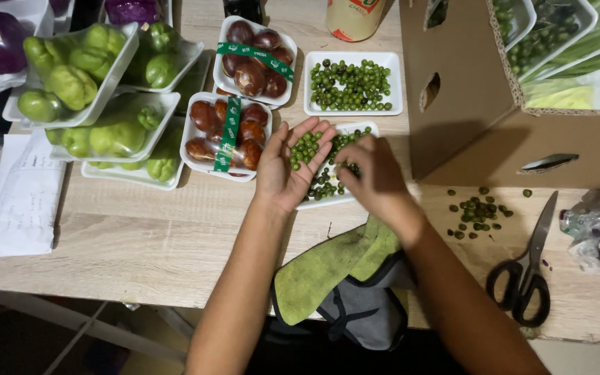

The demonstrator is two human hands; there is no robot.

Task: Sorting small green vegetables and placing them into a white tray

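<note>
Green berries heaped in cupped, open-fingered left hand, above white tray half hidden beneath both hands; right hand knuckles-up, fingertips curled downward out of sight, grip impossible to judge

Green peas, white tray

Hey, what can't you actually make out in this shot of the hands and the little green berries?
- Head view: the right hand is blurred; its fingertips and any grip are unclear.
- White tray beneath both hands: mostly covered by them.
- Left hand cups green berries; too small to count.
- Cardboard box: contents cut off by the top edge.
</note>
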